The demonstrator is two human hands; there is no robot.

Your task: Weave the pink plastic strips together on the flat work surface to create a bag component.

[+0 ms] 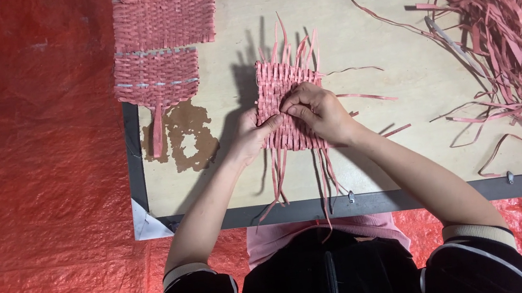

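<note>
A small pink woven mat (pixel 280 89) of flat strips lies on the wooden board (pixel 354 31), with loose strip ends sticking out at its top and bottom. My left hand (pixel 247 138) grips the mat's left lower edge. Over the mat's middle, my right hand (pixel 317 113) pinches a strip with fingertips meeting the left hand's fingers.
Two finished pink woven pieces (pixel 160 79) (pixel 170 9) lie at the board's upper left. A large heap of loose pink strips (pixel 495 18) covers the right side. The board has a dark metal frame (pixel 136 171) and rests on red tarpaulin (pixel 27 179). A brown worn patch (pixel 188 136) marks the board.
</note>
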